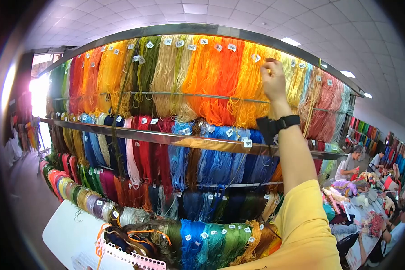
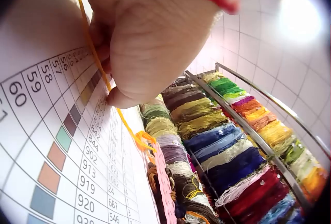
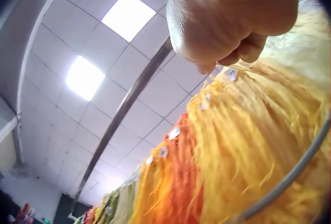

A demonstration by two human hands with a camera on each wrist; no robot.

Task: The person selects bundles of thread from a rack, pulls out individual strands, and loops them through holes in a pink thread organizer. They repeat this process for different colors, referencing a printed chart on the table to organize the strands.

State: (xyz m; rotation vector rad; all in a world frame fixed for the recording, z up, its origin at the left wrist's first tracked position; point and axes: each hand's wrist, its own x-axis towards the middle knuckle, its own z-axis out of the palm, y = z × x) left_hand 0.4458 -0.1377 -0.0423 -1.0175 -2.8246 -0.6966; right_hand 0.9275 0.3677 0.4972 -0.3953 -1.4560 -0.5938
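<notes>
The right hand (image 1: 273,78) was raised to the top tier of the thread rack (image 1: 202,31), its fingers curled and pinching into the yellow skeins (image 1: 256,85) just below the top rail. The left hand (image 2: 150,32) was below the rack, gripping the numbered colour chart (image 2: 46,146) and pinching an orange thread (image 2: 111,89) against it. A pink thread card (image 1: 130,257) lay beside the chart.

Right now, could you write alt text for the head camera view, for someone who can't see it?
A person's raised right hand reaches into yellow thread skeins on the top rail of a tall rack hung with skeins of many colours. At the bottom left, a white numbered chart shows. People sit at a cluttered table at far right.
</notes>
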